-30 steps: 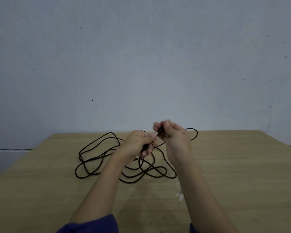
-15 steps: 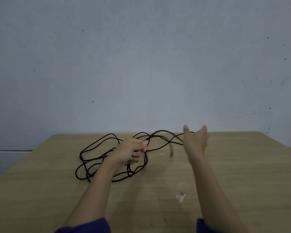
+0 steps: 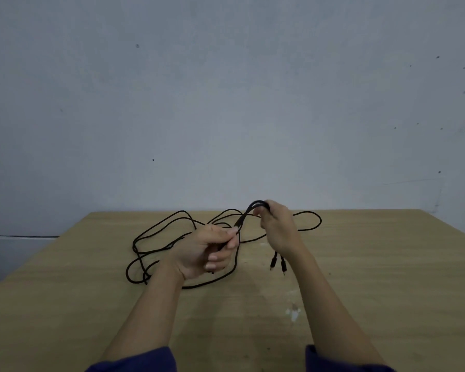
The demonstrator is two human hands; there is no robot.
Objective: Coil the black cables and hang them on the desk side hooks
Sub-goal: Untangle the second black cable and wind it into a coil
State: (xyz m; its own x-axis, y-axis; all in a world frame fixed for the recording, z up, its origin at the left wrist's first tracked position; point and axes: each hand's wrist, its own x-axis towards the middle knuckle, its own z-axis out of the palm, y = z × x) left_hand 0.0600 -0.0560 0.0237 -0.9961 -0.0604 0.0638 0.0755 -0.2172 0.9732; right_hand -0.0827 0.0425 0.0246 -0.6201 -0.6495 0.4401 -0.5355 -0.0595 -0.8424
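Observation:
A long black cable [image 3: 161, 232] lies in loose tangled loops on the wooden desk [image 3: 387, 264], mostly left of and behind my hands. My left hand [image 3: 207, 251] grips a doubled stretch of it near the pile. That stretch arches up to my right hand [image 3: 278, 226], which holds the bend above the desk. Two plug ends [image 3: 277, 263] hang below my right wrist, just over the desk top. A further loop [image 3: 313, 221] lies behind my right hand. No hooks are in view.
A plain grey wall [image 3: 226, 103] rises right behind the desk's far edge. A small white chipped mark [image 3: 293, 312] shows on the wood near my right forearm. The desk's left edge runs diagonally at the lower left.
My right hand, open and apart from the cable half a second ago, has come back and taken hold of the arched stretch. The plug ends now hang below it. My left hand keeps its grip.

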